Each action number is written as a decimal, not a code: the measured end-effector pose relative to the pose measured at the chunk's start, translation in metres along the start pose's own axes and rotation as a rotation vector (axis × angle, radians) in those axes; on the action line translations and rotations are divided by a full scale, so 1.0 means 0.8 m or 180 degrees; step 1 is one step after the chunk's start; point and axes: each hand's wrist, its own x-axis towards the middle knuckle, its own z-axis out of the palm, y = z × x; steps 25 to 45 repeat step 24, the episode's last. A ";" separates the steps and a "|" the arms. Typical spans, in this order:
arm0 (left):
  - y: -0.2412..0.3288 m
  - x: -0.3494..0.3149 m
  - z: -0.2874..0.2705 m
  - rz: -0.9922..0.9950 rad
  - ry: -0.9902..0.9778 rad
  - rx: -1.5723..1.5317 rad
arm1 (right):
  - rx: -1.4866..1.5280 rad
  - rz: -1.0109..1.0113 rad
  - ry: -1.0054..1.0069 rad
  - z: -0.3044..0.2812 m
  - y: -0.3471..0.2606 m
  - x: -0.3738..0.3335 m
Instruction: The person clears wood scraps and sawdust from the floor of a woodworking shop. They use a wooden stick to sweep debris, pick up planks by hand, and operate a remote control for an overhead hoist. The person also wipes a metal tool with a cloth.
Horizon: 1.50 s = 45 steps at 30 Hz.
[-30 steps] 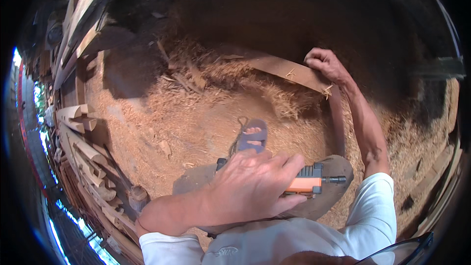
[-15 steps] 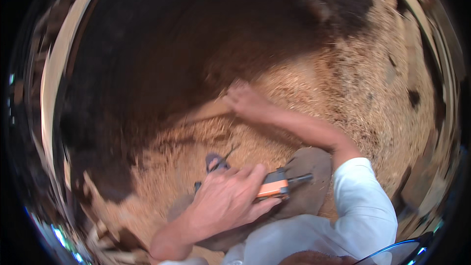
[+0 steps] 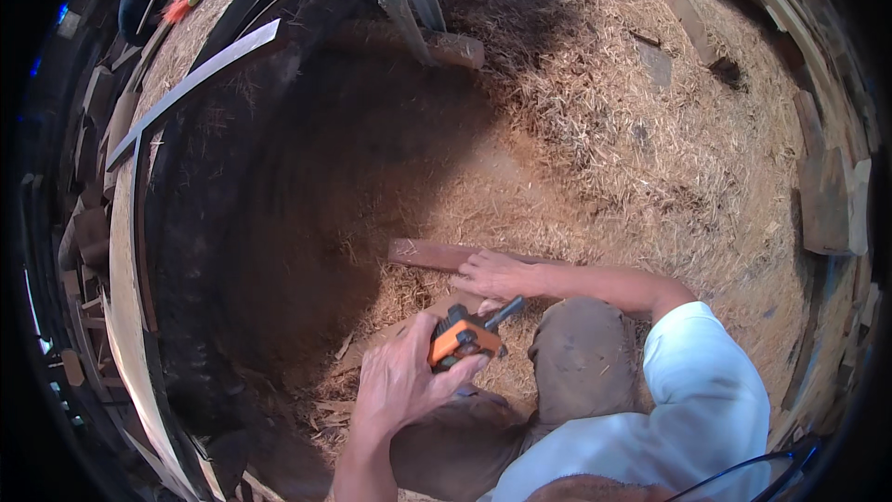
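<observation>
My left hand is closed around a small orange-and-black tool with a black rod sticking out of it. It holds the tool above my lap, just left of my knee. Beyond it, my right hand has its fingers curled over a reddish-brown wooden board lying on the shavings-covered ground. My palm hides the middle of that board. A paler flat piece of wood lies nearer, partly covered by my left hand and the tool.
Wood shavings cover the ground at the right. A grey metal strip lies at the far left beside long planks. Posts and a short timber stand at the far side. A wooden block is at the right edge.
My right hand has come down and nearer, onto the reddish-brown board. My left hand still holds the tool, now turned at a different angle. The view has shifted and is sharper.
</observation>
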 end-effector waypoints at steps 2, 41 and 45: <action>0.012 0.022 0.000 -0.0084 -0.0118 -0.0113 | -0.0155 0.0195 0.0165 0.028 0.000 -0.011; 0.038 -0.014 -0.009 -0.0305 -0.0094 -0.0011 | 0.2102 0.1865 0.0260 -0.087 -0.025 -0.136; 0.038 -0.014 -0.009 -0.0305 -0.0094 -0.0011 | 0.2102 0.1865 0.0260 -0.087 -0.025 -0.136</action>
